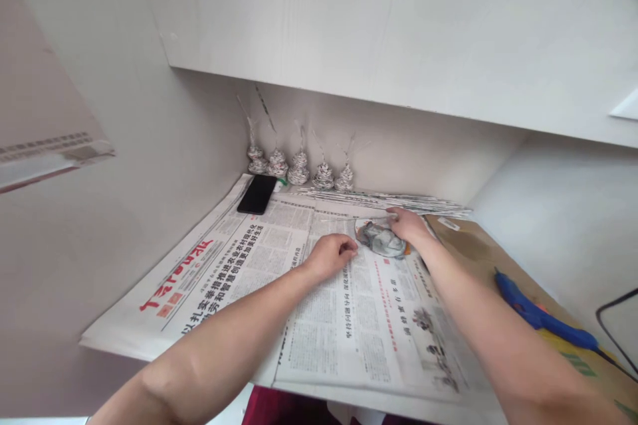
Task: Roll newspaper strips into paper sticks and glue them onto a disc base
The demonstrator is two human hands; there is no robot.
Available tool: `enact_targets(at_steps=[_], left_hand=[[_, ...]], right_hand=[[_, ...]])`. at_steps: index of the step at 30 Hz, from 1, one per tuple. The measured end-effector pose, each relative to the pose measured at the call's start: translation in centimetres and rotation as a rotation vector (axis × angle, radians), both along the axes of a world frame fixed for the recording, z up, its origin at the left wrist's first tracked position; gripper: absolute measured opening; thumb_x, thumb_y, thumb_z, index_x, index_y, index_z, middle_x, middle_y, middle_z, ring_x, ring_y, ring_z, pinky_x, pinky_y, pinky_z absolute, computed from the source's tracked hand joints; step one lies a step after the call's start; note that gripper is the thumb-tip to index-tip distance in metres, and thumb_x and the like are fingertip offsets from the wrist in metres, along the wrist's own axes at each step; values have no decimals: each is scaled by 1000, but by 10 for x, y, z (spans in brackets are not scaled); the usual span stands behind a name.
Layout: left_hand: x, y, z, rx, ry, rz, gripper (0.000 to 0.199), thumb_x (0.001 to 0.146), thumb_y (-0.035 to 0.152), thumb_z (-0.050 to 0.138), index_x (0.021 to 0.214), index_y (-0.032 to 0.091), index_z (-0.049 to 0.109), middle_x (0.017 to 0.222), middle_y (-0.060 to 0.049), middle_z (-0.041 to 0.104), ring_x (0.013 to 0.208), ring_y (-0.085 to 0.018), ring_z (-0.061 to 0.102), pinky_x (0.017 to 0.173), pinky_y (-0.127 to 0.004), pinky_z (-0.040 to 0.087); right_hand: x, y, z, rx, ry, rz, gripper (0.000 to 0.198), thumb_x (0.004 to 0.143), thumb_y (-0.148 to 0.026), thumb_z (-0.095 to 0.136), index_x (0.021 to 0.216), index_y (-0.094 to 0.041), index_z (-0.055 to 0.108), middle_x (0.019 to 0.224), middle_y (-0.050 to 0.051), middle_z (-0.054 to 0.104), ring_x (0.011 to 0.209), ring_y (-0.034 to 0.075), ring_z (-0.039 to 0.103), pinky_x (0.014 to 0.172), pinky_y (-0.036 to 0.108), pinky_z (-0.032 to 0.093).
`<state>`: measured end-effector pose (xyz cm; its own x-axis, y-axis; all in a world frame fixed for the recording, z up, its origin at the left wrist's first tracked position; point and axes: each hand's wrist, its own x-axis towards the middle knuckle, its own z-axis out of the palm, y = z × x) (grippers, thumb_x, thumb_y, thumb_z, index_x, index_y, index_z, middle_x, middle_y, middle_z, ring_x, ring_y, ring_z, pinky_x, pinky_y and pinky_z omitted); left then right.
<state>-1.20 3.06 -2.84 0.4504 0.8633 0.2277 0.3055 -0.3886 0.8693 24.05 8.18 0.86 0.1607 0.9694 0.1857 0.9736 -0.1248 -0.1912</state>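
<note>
My left hand (333,255) rests on the newspaper (294,292), its fingers loosely curled with nothing visible in them. Farther right, my right hand (409,224) pinches the end of a thin rolled-paper stick (349,218), which points left just above the sheet. Below that stick, between my hands, is a round grey-and-white picture or flat piece (381,239) with orange bits at its edge; I cannot tell whether it is printed or lies loose. A bundle of rolled-paper sticks (383,200) lies just beyond my right hand.
Several woven paper gourds (299,168) stand along the back wall. A black phone (257,194) lies at the left rear. On cardboard (463,246) at right sits a blue glue gun (543,315) with a cord. A white overhanging cabinet (379,33) limits height; walls flank both sides.
</note>
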Motion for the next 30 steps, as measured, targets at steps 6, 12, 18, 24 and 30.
enact_targets(at_steps=[6, 12, 18, 24, 30], left_hand=[[-1, 1, -3, 110, 78, -22, 16, 76, 23, 64, 90, 18, 70, 89, -3, 67, 76, -15, 60, 73, -25, 45], [-2, -1, 1, 133, 159, -66, 22, 76, 27, 66, 96, 19, 70, 96, -5, 63, 76, -14, 59, 76, -26, 46], [-4, -2, 2, 138, 168, -89, 24, 76, 28, 67, 98, 19, 70, 97, -5, 61, 77, -16, 59, 78, -27, 46], [-4, -2, 0, 125, 171, -81, 28, 76, 30, 66, 102, 21, 68, 100, -6, 61, 77, -16, 60, 77, -28, 47], [-2, -6, 2, 123, 131, -47, 43, 77, 32, 65, 117, 19, 60, 101, -7, 63, 80, -18, 60, 79, -30, 47]], right_hand=[[0, 25, 16, -3, -161, 5, 29, 85, -23, 48, 104, -20, 69, 101, 15, 71, 100, 28, 64, 82, 36, 44], [-13, 60, 56, 50, -144, -10, 43, 85, -30, 51, 124, -12, 59, 113, 19, 67, 107, 29, 61, 87, 34, 43], [-31, 47, 51, 48, -38, 42, 41, 85, -40, 53, 113, -14, 67, 103, 15, 71, 102, 28, 62, 83, 34, 44], [-20, -17, 22, -139, 162, 268, 37, 74, -49, 65, 102, -26, 72, 95, 3, 74, 84, 19, 67, 74, 27, 49], [-31, -55, -11, 101, 274, 304, 30, 79, -33, 58, 103, -19, 67, 108, 12, 68, 105, 28, 58, 93, 39, 40]])
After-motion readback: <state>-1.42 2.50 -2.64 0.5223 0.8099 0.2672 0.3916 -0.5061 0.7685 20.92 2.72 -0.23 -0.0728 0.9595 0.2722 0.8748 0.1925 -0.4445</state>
